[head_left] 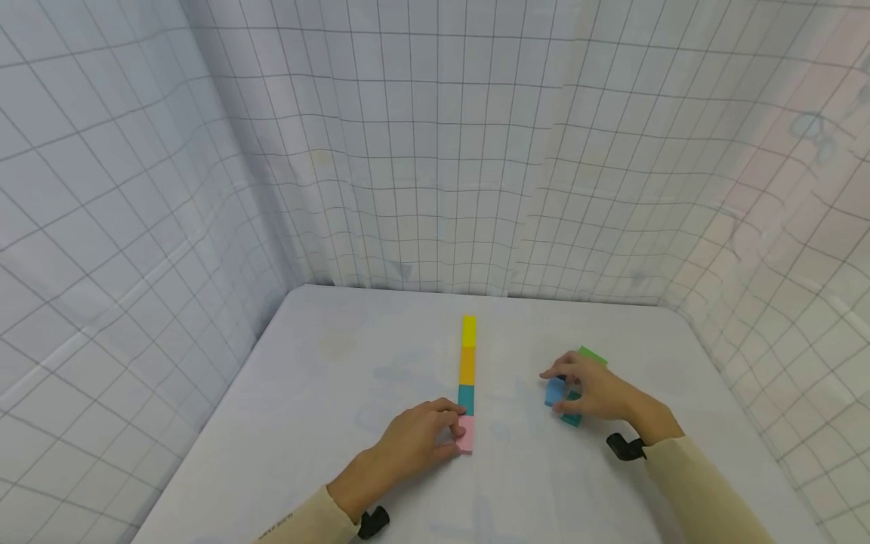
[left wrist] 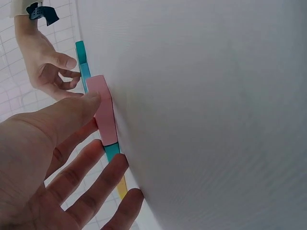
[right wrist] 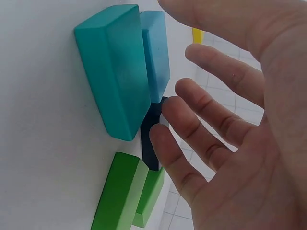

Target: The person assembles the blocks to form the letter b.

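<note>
A row of blocks runs away from me on the white table: pink point(head_left: 467, 437), teal point(head_left: 466, 399), orange point(head_left: 467, 366) and yellow point(head_left: 470, 331). My left hand point(head_left: 418, 438) pinches the near pink block, its thumb against one end in the left wrist view and the index finger behind it. To the right, my right hand point(head_left: 594, 389) hovers with relaxed, parted fingers around a light blue block point(right wrist: 156, 57). Beside that block are a larger teal block point(right wrist: 112, 72), a dark navy block point(right wrist: 151, 139) and two green blocks point(right wrist: 117, 191). The right fingers grip none of them.
The white-covered table point(head_left: 326, 378) is bordered by a gridded white curtain point(head_left: 435, 151) at the back and both sides. Each wrist wears a black camera mount point(head_left: 625, 447) near its pale sleeve.
</note>
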### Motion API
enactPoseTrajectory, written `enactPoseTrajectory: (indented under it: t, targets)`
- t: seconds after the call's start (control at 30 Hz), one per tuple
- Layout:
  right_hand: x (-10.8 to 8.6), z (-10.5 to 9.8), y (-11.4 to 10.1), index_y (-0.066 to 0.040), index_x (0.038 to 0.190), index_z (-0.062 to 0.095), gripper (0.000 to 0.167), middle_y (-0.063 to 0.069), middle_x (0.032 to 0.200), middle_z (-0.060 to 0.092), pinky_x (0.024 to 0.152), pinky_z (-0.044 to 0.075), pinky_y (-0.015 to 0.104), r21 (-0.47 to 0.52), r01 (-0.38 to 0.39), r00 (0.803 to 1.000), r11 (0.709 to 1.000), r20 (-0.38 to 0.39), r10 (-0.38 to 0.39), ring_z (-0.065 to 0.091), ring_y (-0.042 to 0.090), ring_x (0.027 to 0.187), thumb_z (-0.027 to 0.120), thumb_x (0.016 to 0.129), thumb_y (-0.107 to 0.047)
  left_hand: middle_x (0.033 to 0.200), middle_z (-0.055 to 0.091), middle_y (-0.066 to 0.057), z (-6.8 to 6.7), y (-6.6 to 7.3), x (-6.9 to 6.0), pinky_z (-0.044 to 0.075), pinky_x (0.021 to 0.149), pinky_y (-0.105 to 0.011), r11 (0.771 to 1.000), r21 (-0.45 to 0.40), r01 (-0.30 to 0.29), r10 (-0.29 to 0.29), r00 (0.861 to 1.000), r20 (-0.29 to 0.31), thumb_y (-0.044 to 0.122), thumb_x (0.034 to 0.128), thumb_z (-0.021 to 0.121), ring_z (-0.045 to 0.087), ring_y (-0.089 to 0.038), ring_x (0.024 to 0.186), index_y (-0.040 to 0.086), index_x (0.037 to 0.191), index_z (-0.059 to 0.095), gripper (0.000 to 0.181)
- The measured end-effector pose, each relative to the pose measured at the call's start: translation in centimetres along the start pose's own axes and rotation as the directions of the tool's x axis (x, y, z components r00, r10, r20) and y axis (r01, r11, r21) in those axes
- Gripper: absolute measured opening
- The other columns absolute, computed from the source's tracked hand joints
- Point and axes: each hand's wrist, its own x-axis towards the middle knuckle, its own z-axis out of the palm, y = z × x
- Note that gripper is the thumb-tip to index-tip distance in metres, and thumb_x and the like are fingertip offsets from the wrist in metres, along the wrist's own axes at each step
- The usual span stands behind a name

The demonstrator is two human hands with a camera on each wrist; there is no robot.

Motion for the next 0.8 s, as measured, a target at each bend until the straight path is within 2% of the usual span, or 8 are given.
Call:
enactPoseTrajectory:
  t: [0.3, 0.63, 0.8]
  targets:
    - [0.22, 0.42, 0.52, -0.016, 0.149, 0.079, 0.058, 0.008, 0.144, 0.067, 0.102, 0.065, 0.04, -0.024, -0.004, 0.999, 1.0, 0.032, 0.005, 0.065, 0.016, 0.115, 0.098, 0.098, -0.035, 0.148, 0.08, 0.002, -0.2, 0.1, -0.03, 0.07, 0.105, -0.044, 0.999, -0.031, 0.006, -0.006, 1.0, 0.0, 0.024, 0.0968, 0.099, 0.08, -0.024, 0.131, 0.022, 0.099, 0.082, 0.016]
    - [0.26, 0.69, 0.49, -0.017, 0.149, 0.079, 0.056, 0.008, 0.144, 0.066, 0.105, 0.065, 0.042, -0.023, -0.017, 0.999, 1.0, 0.043, 0.018, 0.069, 0.02, 0.121, 0.097, 0.098, -0.033, 0.15, 0.079, 0.003, 0.19, -0.28, -0.09, 0.068, 0.109, -0.046, 0.999, -0.039, 0.002, -0.002, 1.0, -0.001, 0.023, 0.0971, 0.098, 0.078, -0.024, 0.137, 0.023, 0.099, 0.082, 0.016]
    - [0.27, 0.72, 0.43, -0.017, 0.148, 0.08, 0.054, 0.009, 0.144, 0.067, 0.1, 0.064, 0.038, -0.029, -0.015, 0.999, 0.999, 0.033, 0.016, 0.068, 0.018, 0.118, 0.097, 0.099, -0.031, 0.15, 0.079, 0.004, 0.14, -0.3, 0.02, 0.068, 0.11, -0.045, 0.999, -0.032, 0.009, -0.009, 1.0, 0.004, 0.025, 0.0985, 0.097, 0.078, -0.023, 0.137, 0.024, 0.099, 0.082, 0.016]
